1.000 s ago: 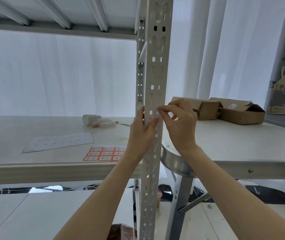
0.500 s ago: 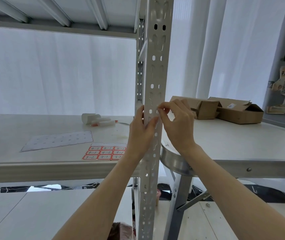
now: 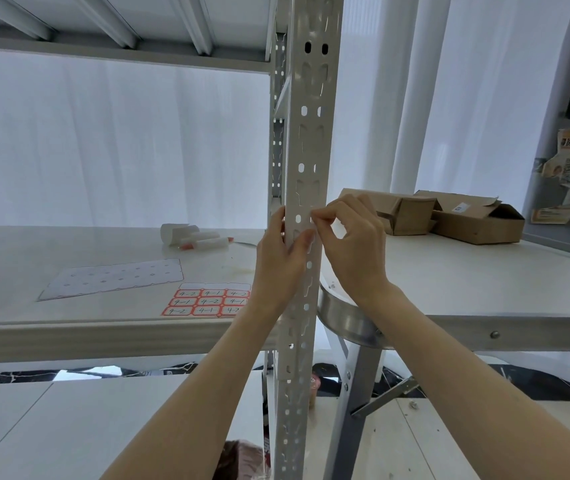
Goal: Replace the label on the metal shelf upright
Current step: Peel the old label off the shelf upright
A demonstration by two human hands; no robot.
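The grey perforated metal shelf upright (image 3: 313,133) runs top to bottom through the middle of the view. My left hand (image 3: 276,261) holds it from the left, thumb pressed flat on its front face and fingers hidden behind it. My right hand (image 3: 356,247) pinches thumb and forefinger together at the upright's right edge, on a small pale label (image 3: 311,220) that barely shows against the metal. A sheet of red-bordered labels (image 3: 207,302) with handwritten numbers lies on the shelf board to the left of my left wrist.
On the shelf board (image 3: 68,334) lie a used white backing sheet (image 3: 113,278) and white markers with a paper roll (image 3: 200,237). Cardboard boxes (image 3: 449,216) sit on the white table (image 3: 484,289) to the right. A curved metal rim (image 3: 342,320) is beside the upright.
My right forefinger and thumb have curled tighter into a pinch at the same spot on the upright's edge. My left hand has kept its hold.
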